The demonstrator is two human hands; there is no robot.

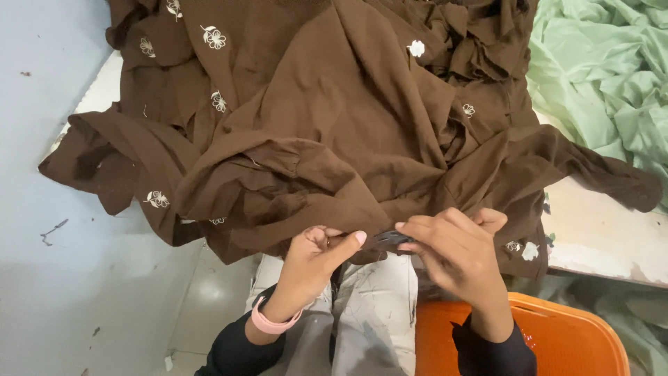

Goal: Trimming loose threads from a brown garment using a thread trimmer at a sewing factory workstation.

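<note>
Brown embroidered garment [348, 132] heaped on white counter [598, 237], one edge pulled toward wearer's lap. Left hand [313, 261] pinches edge, thumb pressed against curled fingers. Right hand [456, 254] grip closed on small dark tool [391, 240], likely thread clipper, tip at same edge. Work looks mid-way: most of garment not in hand. Pale green cloth [605, 76] lies upper right; orange plastic crate [557, 341] beside knee; pink wristband [271, 324] on left wrist.

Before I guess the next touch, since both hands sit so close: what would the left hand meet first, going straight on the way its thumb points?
Most likely the right hand's fingers, just across a small dark piece pinched there.
</note>
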